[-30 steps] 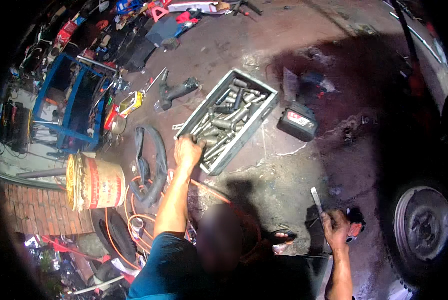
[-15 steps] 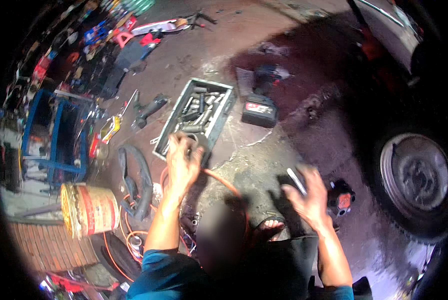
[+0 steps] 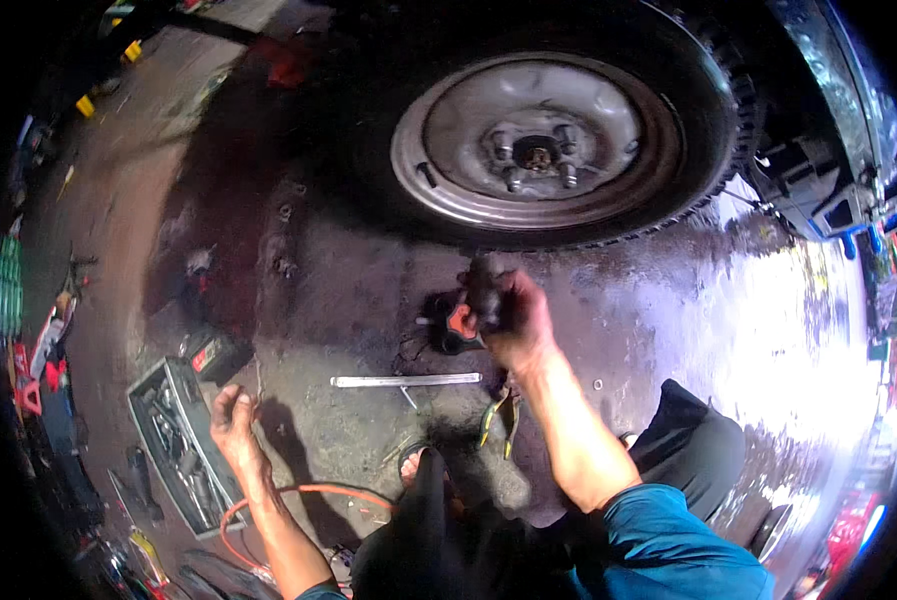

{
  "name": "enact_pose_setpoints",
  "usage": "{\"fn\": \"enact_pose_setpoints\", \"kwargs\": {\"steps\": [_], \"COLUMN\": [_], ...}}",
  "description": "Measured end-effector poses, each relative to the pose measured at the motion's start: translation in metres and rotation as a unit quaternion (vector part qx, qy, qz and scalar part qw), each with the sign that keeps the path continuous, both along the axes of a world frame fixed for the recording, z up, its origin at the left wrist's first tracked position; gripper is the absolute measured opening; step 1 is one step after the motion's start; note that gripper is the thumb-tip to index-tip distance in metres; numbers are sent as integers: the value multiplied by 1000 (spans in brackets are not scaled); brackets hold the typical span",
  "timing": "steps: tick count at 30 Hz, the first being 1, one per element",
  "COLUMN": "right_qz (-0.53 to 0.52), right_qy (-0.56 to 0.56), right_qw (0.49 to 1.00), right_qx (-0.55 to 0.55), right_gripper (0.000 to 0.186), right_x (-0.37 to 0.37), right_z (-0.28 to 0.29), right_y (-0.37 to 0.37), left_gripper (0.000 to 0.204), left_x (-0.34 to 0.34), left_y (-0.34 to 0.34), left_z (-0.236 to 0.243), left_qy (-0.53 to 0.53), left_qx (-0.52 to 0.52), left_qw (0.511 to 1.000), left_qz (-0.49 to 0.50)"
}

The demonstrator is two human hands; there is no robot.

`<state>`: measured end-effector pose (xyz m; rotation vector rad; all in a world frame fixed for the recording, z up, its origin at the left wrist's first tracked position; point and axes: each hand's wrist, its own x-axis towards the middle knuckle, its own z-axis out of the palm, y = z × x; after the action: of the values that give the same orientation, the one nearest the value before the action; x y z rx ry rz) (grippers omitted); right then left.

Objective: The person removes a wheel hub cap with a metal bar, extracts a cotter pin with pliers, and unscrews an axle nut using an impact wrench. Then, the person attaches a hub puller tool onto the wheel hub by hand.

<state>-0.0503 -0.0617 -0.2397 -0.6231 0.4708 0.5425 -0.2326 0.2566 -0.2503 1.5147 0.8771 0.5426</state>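
My right hand is closed around the dark, blurred grip of a black and orange power tool, just below the wheel. Past my left side, my left hand hovers beside the grey metal toolbox, its fingers curled together; whatever is between them, if anything, is hidden. Sockets and other metal pieces fill the toolbox. On the floor between my hands lies a long silver metal bar. Pliers with yellow and dark handles rest close to my right forearm.
A large tyre on a grey steel wheel stands ahead. Next to the toolbox sits a black box with a red label. An orange hose curves by my left forearm. Hand tools and clutter line the left edge.
My view has turned right, toward the wheel. My left hand has come off the toolbox and its fingers have curled. My right hand, open before, has taken hold of the power tool.
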Motion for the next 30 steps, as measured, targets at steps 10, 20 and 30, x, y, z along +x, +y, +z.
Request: {"fn": "enact_pose_setpoints", "kwargs": {"steps": [10,20,30], "right_qz": [-73,-138,-212], "right_qy": [-93,-97,-51], "right_qw": [985,983,976], "right_qx": [126,69,-18], "right_gripper": [40,30,41], "right_x": [83,90,115], "right_z": [6,47,37], "right_y": [-32,-14,17], "left_gripper": [12,11,12], "left_x": [6,4,-4], "left_y": [-21,-16,-6], "left_z": [-30,-31,-29], "left_qy": [0,13,48], "left_qx": [-78,-67,-62], "left_qw": [996,998,997], "left_qz": [-52,-7,27]}}
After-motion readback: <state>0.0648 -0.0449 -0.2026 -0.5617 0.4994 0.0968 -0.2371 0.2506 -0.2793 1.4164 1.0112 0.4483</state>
